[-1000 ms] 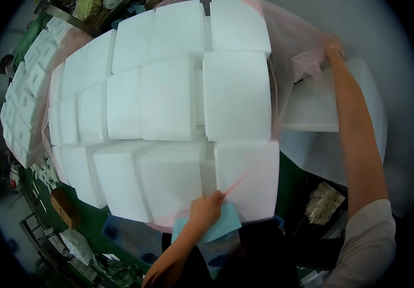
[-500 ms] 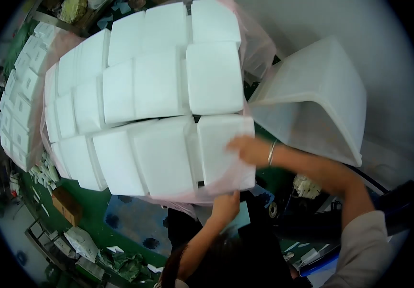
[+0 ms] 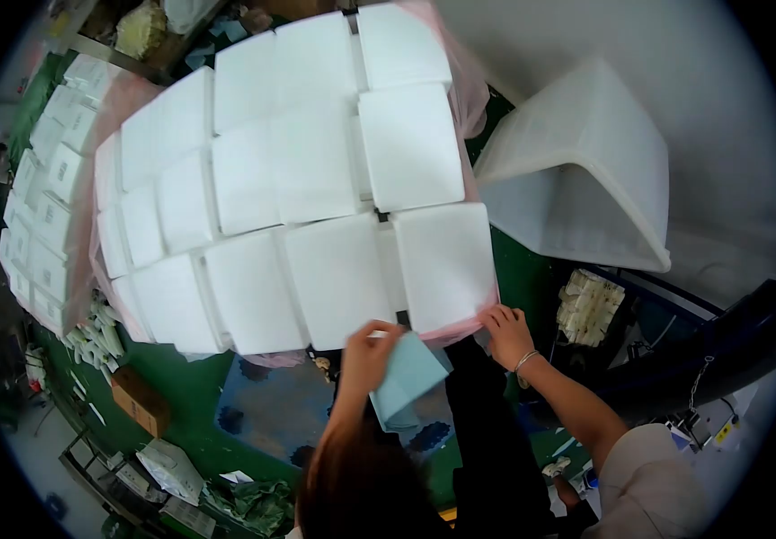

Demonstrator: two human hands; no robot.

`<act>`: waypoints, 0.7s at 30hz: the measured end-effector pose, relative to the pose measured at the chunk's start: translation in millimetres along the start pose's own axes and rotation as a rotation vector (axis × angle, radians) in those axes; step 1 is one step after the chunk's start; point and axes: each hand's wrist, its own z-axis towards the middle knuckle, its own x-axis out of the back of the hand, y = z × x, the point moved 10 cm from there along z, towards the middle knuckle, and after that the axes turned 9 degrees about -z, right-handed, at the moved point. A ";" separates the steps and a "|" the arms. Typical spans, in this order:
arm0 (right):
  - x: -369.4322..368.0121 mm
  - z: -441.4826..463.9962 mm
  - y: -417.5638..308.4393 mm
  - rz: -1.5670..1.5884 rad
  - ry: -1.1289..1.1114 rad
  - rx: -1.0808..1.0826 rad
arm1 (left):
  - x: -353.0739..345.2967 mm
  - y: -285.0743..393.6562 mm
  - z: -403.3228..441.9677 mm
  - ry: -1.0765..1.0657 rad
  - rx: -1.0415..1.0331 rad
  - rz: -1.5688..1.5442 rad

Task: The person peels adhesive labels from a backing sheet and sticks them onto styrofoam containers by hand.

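Rows of white rectangular blocks [image 3: 448, 260] fill the middle of the view, and pink plastic film [image 3: 466, 330] shows around their edges. My right hand [image 3: 506, 337], with a bracelet at the wrist, has its fingers closed on the film at the near right corner. Below the front row, my left hand [image 3: 370, 361] pinches a folded light blue cloth [image 3: 408, 379]. The cloth hangs beside the near edge of the blocks. Part of my left fingers is bent out of sight.
A large white plastic bin [image 3: 617, 171] lies on its side at the right. Another batch of white pieces [image 3: 64, 171] in pink film stands at far left. On the green floor are a cardboard box [image 3: 140, 400] and a blue mat [image 3: 266, 404]. A bundle of pale pieces [image 3: 590, 307] is at right.
My right hand has come down from the top of the corner block to the film at its near edge. My left hand has shifted left, and the blue cloth now shows fully in it.
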 end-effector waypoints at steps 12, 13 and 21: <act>61.9 -8.8 -150.6 0.909 -0.325 -0.382 | 194.5 160.2 -90.4 0.450 -0.320 -0.665; 67.4 -3.4 -172.6 1.381 -0.335 -0.492 | 199.9 160.1 -95.6 0.441 -0.331 -0.703; 141.1 56.6 -301.8 1.914 -0.552 -0.107 | 242.2 159.2 -131.0 0.072 -0.499 -0.614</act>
